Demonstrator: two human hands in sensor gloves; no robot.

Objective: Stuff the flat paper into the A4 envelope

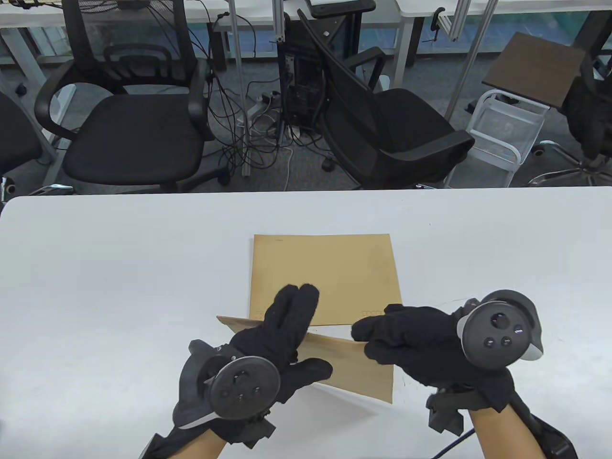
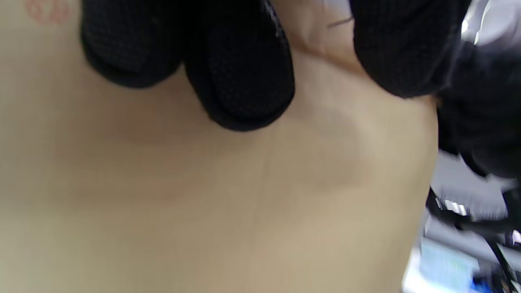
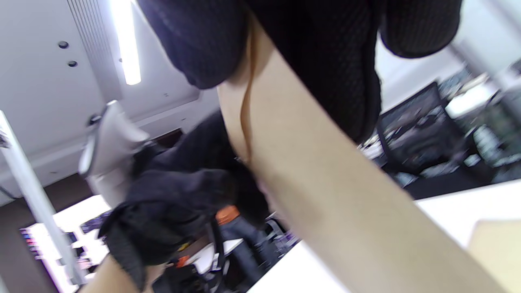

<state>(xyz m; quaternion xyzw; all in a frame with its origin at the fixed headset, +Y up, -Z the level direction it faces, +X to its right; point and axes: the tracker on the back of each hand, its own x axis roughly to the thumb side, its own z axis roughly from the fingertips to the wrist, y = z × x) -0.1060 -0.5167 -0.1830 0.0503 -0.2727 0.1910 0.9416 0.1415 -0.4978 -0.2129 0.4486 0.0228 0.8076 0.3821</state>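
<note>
Opening the envelope mouth before any paper goes in

Holding the near end of a brown A4 envelope (image 1: pixel 330 282) off the white table (image 1: pixel 95 267), both gloved hands work at what looks like its flap (image 1: pixel 354 370). The envelope lies at the middle of the table, its far end flat, its near end raised toward the table's near edge. The left hand (image 1: pixel 272 344) has straight fingers laid over the brown paper with the thumb below the raised sheet, so it seems to clasp that layer between fingers and thumb. The right hand (image 1: pixel 411 344) pinches the right part of the raised edge; the right wrist view shows brown paper caught between its fingers (image 3: pixel 203 44) and the palm side.

No loose sheet of flat paper is visible in any view, and I cannot tell whether one is already inside.

Judging from this, the step in hand is spreading the mouth. To do it well, keep the left fingers flat so the lower layer stays pinned, lift only the top layer with the right hand, and avoid creasing the raised edge, since thin brown paper folds easily under a tight pinch.
</note>
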